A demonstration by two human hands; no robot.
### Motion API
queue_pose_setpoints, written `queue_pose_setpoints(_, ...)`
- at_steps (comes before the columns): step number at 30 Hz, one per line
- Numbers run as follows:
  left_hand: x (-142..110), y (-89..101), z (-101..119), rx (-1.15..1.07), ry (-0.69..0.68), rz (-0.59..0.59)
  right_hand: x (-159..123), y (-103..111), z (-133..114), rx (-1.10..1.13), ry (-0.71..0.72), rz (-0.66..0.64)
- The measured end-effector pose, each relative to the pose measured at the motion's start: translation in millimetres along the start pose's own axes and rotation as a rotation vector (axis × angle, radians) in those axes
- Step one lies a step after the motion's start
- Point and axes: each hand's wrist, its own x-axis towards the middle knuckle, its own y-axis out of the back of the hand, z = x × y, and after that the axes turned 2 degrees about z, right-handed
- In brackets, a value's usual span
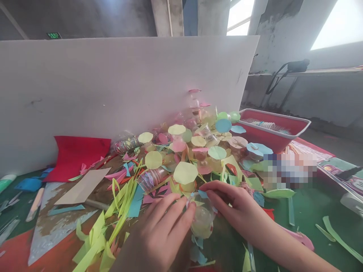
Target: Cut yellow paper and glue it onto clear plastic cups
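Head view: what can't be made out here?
Clear plastic container between the left hand and right hand: parts hidden by the fingers.
Pixelated patch, right of the paper scraps: blurred, hides what lies there.
Red tray: contents too small to identify.
Right forearm and left wrist: cut off by the bottom edge.

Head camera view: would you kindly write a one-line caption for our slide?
The left hand and right hand hold a clear plastic cup beside heaped coloured paper cutouts.
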Motion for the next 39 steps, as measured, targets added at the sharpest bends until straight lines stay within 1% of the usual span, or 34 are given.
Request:
queue_pose_setpoints(3,3.1,7.7,0.1,0.011,-0.015,-0.094,0.2,-0.3,1.4,0.008,-0.011,-0.008)
queue_pose_setpoints(5,3.3,10.7,0.0,0.008,-0.013,-0.126,0.1,-0.6,2.3,0.007,-0.01,-0.007)
queue_pose_setpoints(14,-2.4,6.1,-2.3,0.013,-0.028,-0.163,-2.1,-1.7,-1.5,-0.047,-0.011,-0.029)
queue_pose_setpoints(18,-3.6,5.0,-4.9,0.019,-0.085,-0.19,-2.7,-0.7,-1.9,-0.026,-0.02,-0.049)
queue_pose_setpoints(24,-4.0,6.7,-4.5,0.042,-0.13,-0.196,-2.4,-0.3,-0.5,0.01,-0.01,-0.067)
queue_pose_setpoints(27,-3.3,6.2,-3.8,0.046,-0.115,-0.185,-2.0,-1.1,0.7,0.014,-0.01,-0.075)
queue_pose_setpoints(39,3.2,8.3,-3.1,0.069,-0.12,-0.116,-3.2,-0.1,-3.6,-0.117,0.004,-0.058)
